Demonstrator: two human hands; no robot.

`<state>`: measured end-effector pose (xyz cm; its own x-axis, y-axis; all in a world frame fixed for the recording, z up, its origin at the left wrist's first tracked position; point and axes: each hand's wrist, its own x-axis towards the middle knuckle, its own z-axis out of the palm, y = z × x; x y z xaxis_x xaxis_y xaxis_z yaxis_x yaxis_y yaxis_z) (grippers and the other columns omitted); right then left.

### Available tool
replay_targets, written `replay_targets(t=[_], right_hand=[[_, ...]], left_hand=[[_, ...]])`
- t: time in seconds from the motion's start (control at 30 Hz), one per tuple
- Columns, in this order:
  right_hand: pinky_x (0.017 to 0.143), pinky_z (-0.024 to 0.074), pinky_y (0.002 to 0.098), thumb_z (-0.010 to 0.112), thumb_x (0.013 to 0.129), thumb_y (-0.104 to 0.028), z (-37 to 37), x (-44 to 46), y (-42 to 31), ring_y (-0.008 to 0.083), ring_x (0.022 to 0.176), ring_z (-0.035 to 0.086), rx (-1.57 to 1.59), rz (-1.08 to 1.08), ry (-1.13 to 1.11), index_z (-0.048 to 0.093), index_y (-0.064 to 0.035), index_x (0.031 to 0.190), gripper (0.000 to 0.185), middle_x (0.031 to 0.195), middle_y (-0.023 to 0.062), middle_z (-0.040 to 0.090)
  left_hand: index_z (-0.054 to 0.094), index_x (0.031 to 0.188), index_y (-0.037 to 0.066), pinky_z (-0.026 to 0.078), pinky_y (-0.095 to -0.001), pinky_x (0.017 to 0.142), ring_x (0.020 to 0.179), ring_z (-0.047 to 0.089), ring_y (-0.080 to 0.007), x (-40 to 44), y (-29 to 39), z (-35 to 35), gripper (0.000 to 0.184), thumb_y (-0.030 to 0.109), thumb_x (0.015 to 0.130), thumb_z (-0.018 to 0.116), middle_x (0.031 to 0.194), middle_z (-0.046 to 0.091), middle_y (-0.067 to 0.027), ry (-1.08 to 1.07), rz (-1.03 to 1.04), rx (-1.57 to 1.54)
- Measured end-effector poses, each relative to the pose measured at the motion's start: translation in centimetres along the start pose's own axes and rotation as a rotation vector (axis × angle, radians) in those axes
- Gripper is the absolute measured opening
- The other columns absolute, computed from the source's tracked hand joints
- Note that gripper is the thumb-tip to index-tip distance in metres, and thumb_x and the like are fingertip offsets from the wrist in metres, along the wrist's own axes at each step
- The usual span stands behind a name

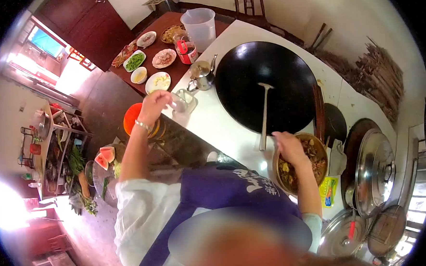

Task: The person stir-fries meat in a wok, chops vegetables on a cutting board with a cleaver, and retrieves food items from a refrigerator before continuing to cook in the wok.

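My left hand (155,106) is at the counter's left edge, with its fingers drawn together beside a small pale seasoning box (186,101). A blurred, see-through piece lies by the fingertips, and I cannot make out what they grip. My right hand (291,147) hangs over a metal basin of cooked food (312,162), fingers stretched out and holding nothing that shows. Just left of those fingers is the handle end of a ladle (264,118). Its head rests inside a large black wok (239,90) set in the white counter.
A metal kettle (202,76) stands between wok and seasoning box. The red-brown table (166,25) beyond bears several plated foods, a clear bucket (200,30) and a red-labelled jar (186,52). Large metal lids (371,173) lean at right. An orange bucket (132,119) is low at left.
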<state>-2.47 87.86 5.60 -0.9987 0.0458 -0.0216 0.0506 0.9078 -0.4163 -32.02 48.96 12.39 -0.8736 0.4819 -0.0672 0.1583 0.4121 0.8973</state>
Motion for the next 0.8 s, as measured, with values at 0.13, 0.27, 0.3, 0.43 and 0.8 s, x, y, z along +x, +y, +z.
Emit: replay_targets(t=[0.13, 0.27, 0.3, 0.43, 0.8], right_hand=[[0.076, 0.0474, 0.0437, 0.052, 0.083, -0.036, 4.6, 5.2, -1.2, 0.0394, 0.088, 0.058, 0.044, 0.286, -0.280, 0.055, -0.0095, 0.106, 0.036, 0.096, 0.0212, 0.057], [0.072, 0.0484, 0.0412, 0.058, 0.079, -0.036, 8.4, 7.7, 0.4, 0.0353, 0.082, 0.060, -0.139, 0.110, -0.302, 0.059, -0.0146, 0.093, 0.026, 0.083, 0.0185, 0.057], [0.071, 0.0484, 0.0411, 0.059, 0.079, -0.037, 6.9, 7.9, -1.4, 0.0339, 0.080, 0.061, -0.273, -0.060, -0.257, 0.059, -0.0130, 0.087, 0.025, 0.079, 0.0176, 0.057], [0.069, 0.0490, 0.0413, 0.063, 0.080, -0.024, 3.5, 11.0, -5.1, 0.0294, 0.076, 0.062, 0.005, 0.311, -0.144, 0.057, -0.0107, 0.090, 0.018, 0.083, 0.0159, 0.060], [0.050, 0.0425, 0.0237, 0.055, 0.094, -0.021, -3.7, 5.8, -6.8, 0.0176, 0.064, 0.065, 1.044, 0.651, 0.942, 0.051, -0.0075, 0.104, 0.017, 0.082, 0.0107, 0.066]], left_hand=[[0.066, 0.085, 0.004, 0.049, -0.0323, 0.071, 0.076, 0.062, -0.0214, 8.1, -2.9, -1.3, 0.017, 0.019, 0.080, 0.061, 0.080, 0.065, -0.0107, 0.066, 0.213, 0.415], [0.069, 0.076, 0.005, 0.050, -0.0385, 0.070, 0.074, 0.065, -0.0289, 16.4, -8.8, 0.4, 0.033, 0.037, 0.070, 0.067, 0.077, 0.067, -0.0151, -0.244, 0.176, 0.479], [0.069, 0.079, 0.004, 0.050, -0.0393, 0.071, 0.075, 0.064, -0.0288, 16.7, -7.2, 0.6, 0.039, 0.042, 0.070, 0.067, 0.079, 0.067, -0.0165, -0.368, 0.047, 0.615], [0.071, 0.082, 0.003, 0.049, -0.0371, 0.073, 0.073, 0.064, -0.0265, 20.3, -11.3, 2.0, 0.044, 0.046, 0.074, 0.067, 0.079, 0.068, -0.0154, -0.517, 0.125, 0.501], [0.069, 0.097, 0.008, 0.047, -0.0297, 0.072, 0.077, 0.055, -0.0144, 21.2, -11.0, 2.8, 0.034, 0.038, 0.086, 0.058, 0.092, 0.064, -0.0040, -0.918, -0.008, 0.287]])
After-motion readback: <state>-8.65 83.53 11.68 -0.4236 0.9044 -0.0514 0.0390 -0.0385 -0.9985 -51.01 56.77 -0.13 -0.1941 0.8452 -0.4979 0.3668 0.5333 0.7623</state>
